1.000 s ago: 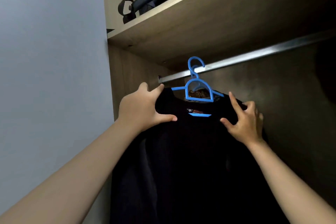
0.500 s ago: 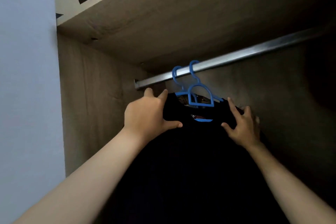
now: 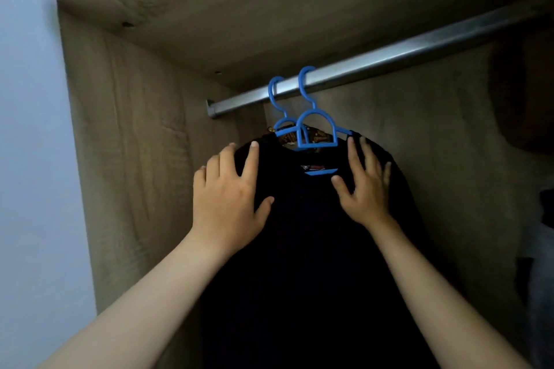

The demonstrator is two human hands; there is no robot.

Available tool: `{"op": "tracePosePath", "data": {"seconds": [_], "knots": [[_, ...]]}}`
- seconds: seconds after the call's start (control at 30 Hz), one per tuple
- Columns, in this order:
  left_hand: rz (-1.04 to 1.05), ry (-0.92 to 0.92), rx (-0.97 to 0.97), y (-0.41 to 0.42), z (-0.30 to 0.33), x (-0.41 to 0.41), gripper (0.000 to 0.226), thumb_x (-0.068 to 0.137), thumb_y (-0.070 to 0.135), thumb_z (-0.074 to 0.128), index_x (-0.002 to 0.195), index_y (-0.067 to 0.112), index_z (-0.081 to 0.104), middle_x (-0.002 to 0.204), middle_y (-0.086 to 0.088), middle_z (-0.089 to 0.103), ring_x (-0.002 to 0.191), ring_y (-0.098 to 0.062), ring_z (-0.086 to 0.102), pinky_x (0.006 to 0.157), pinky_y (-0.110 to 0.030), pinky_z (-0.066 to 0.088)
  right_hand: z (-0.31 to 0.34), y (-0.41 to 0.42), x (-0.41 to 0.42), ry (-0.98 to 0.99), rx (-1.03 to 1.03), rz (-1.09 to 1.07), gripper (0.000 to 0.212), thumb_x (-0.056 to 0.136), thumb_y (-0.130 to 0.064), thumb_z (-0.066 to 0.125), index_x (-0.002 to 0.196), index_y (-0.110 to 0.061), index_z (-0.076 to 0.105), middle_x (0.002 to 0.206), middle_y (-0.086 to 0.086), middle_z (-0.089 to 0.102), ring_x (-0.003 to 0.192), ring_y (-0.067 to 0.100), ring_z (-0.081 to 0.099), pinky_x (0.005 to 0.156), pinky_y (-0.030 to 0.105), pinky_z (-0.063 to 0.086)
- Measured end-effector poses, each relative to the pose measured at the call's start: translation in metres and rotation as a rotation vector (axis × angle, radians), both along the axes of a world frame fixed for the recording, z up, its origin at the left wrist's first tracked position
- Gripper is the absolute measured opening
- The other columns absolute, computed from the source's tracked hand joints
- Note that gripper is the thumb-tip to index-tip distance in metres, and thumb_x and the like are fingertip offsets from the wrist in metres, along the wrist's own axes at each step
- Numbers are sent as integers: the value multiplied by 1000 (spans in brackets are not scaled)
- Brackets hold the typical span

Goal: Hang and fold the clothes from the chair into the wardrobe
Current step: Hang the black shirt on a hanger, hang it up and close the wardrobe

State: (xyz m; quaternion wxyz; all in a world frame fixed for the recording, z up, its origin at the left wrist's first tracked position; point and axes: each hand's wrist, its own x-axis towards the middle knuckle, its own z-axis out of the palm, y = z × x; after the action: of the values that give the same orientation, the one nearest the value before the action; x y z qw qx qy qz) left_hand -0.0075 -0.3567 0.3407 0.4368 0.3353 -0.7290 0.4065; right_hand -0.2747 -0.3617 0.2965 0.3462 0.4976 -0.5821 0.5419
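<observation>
Both hands, left (image 3: 229, 198) & right (image 3: 364, 189), lie spread flat, gripping nothing, on shirt (image 3: 299, 263) shoulders: soft, light, prob slips off hanger (image 3: 314, 132), so hold at shoulders.

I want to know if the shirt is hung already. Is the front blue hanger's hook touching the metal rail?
Touching. The head view shows the front blue hanger with its hook curled over the metal rail, no gap visible between them.

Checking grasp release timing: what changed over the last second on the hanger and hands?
Both hands opened: the left hand and right hand went from pinching the black shirt shoulders to lying flat on them. A second blue hanger came into view behind. The front blue hanger stays hooked on the rail.
</observation>
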Motion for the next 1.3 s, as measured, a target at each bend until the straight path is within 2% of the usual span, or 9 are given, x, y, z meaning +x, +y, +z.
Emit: {"op": "tracePosePath", "data": {"seconds": [0.13,0.23,0.33,0.47,0.63,0.77,1.0,1.13,1.3], "knots": [[-2,15,79,20,-24,23,81,76,51,63,142,11,38,140,-29,40,125,-45,44,95,-54,43,-6,2,50,41,-14,86,79,86,-68,28,152,-26,12,161,5,12,147,27,15,112,62,3],[20,31,117,39,-38,52,77,78,52,56,140,9,41,137,-31,42,124,-46,44,99,-55,40,-14,11,90,65,0,145,79,87,-66,30,152,-23,17,161,3,13,147,24,14,113,60,4],[57,41,137,69,-52,88,76,76,46,67,138,7,44,137,-31,42,125,-47,43,100,-58,37,-24,27,131,73,8,194,78,88,-65,29,152,-21,19,160,3,15,147,22,14,114,60,5],[106,87,126,132,-68,148,70,75,45,64,132,5,51,131,-31,47,118,-48,46,94,-59,44,-41,73,200,75,9,296,76,89,-62,33,151,-18,23,159,3,19,147,20,15,114,56,4],[171,153,108,225,-99,237,66,76,40,67,131,7,52,135,-28,44,128,-44,41,103,-58,32,-74,146,307,138,31,485,70,93,-60,35,147,-15,35,152,4,38,141,21,33,112,58,18],[237,218,69,292,-127,303,62,75,40,58,129,11,53,138,-25,39,132,-41,34,102,-60,29,-96,197,383,268,6,645,58,93,-43,51,141,-11,44,138,8,52,127,21,49,100,49,43],[222,409,35,354,-168,393,58,78,26,63,129,4,51,137,-24,28,126,-40,34,103,-48,32,-99,273,487,441,-98,861,52,91,-31,60,137,-11,48,136,13,54,125,25,52,95,46,47],[-53,551,260,367,-189,421,57,82,6,60,135,16,43,135,-5,43,122,-24,46,105,-27,36,-77,301,530,520,-144,941,51,91,-34,57,139,-21,43,142,15,47,127,28,49,95,50,45],[-344,780,513,381,-190,431,68,86,-1,60,122,55,44,120,24,55,91,-14,66,80,-18,53,-53,311,569,564,-121,936,48,91,-37,56,138,-26,50,147,21,36,132,33,39,99,50,40]]}}
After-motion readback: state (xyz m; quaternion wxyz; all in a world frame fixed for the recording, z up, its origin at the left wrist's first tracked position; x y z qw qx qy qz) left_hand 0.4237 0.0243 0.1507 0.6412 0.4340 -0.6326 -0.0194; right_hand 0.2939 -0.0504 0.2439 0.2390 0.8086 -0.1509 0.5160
